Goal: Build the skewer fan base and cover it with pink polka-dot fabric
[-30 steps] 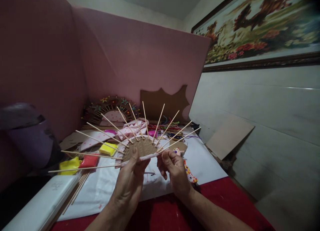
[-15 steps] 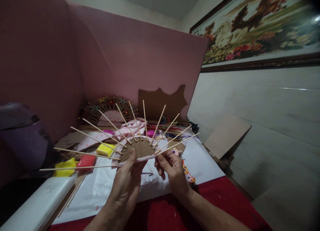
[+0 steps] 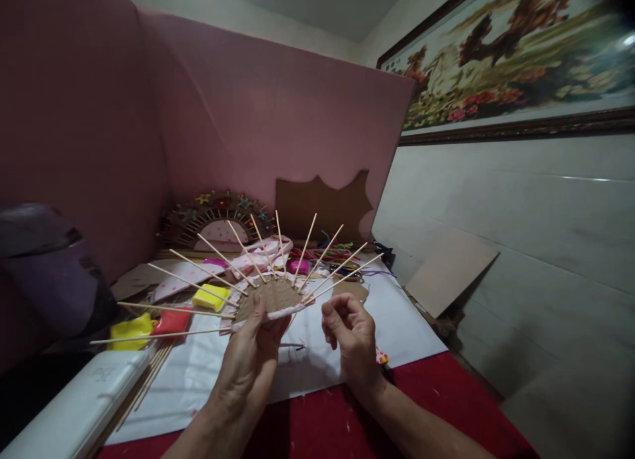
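Observation:
My left hand (image 3: 251, 356) grips a half-round cardboard piece (image 3: 272, 297) by its lower edge, thumb on the face and fingers behind. Pink-and-white cloth wraps the rim of that piece. Several thin wooden sticks (image 3: 311, 247) fan out from its curved edge. My right hand (image 3: 351, 330) is just right of the piece and apart from it, fingers curled and thumb pressed to them. Whether something small is in that pinch is hidden. Below the hands, white paper (image 3: 307, 370) covers part of the table, with a small thin dark object (image 3: 292, 345) on it.
A decorated cardboard fan (image 3: 223, 214) and a jagged brown board (image 3: 317, 204) lean at the back. Yellow (image 3: 211, 297) and red (image 3: 171, 321) packets, a white box (image 3: 79, 399) and a purple container (image 3: 54, 274) are on the left. A cardboard sheet (image 3: 451, 270) leans right.
My right hand has come off the right end of the cardboard piece and moved slightly right. The piece with its sticks has tilted and shifted a little; the stick tips sit lower.

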Tool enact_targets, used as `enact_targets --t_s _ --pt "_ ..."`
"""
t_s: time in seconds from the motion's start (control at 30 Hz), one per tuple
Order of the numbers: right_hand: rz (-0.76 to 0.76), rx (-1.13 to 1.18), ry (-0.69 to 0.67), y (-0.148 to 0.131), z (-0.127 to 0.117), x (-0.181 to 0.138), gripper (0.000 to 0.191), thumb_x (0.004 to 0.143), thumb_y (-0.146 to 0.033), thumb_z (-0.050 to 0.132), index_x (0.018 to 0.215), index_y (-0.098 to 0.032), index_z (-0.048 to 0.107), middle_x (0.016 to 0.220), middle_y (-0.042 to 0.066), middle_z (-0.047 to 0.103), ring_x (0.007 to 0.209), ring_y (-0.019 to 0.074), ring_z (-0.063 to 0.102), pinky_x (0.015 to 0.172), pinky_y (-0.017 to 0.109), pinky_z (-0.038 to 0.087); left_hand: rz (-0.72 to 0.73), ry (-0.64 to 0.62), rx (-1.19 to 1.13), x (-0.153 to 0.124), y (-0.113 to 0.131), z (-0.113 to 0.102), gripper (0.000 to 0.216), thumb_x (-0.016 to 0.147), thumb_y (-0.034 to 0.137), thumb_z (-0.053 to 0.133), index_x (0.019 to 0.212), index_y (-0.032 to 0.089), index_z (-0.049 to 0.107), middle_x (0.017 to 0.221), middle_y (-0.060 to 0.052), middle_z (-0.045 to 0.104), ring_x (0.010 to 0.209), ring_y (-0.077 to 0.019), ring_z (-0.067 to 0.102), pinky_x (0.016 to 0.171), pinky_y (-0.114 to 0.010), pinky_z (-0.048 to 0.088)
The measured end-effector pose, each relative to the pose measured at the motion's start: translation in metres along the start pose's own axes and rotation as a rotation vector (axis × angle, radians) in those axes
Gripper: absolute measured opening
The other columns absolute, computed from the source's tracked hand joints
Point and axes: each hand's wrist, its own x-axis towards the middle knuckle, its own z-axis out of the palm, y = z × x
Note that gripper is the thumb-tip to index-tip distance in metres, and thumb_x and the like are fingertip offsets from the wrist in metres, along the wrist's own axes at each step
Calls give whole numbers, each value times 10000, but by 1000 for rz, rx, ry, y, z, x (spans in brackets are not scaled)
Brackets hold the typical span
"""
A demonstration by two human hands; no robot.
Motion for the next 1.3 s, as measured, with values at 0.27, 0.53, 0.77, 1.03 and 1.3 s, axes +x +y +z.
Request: enact_targets --t_s 0.27,0.53,0.77,1.03,1.3 --pt "10 113 38 -7 0 2 198 799 -374 573 814 -177 563 607 -19 545 409 67 416 337 171 270 -7 4 3 0 3 0 149 800 175 528 905 170 634 882 -73 699 817 -169 652 746 -293 527" --pt "120 97 40 -3 -2 1 361 835 -440 478 587 -178 467 464 -63 393 351 43 274 326 158 184 -84 -8 -36 3 7 -3 180 802 167 515 953 171 613 889 -115 689 792 -208 660 752 -363 523" --pt "-21 -210 -144 -6 2 -3 416 845 -381 491 495 -158 520 402 -45 394 368 61 340 383 206 279 -105 -107 -41 -2 8 2 207 810 192 504 982 161 616 894 -119 694 802 -216 660 769 -362 515" --pt "126 -150 -205 3 4 -6 228 695 -324 679 607 -169 538 506 -25 576 306 38 329 289 177 239 -16 -174 -31 -4 7 3 159 788 227 549 837 120 656 823 -86 707 820 -184 649 853 -318 461" --pt "300 78 -390 -1 12 -12 265 673 -391 690 748 -153 600 521 -42 504 348 62 391 290 177 328 -142 -303 213 -14 -10 -1 402 748 456 541 869 93 664 698 -99 677 652 -216 625 501 -286 476"
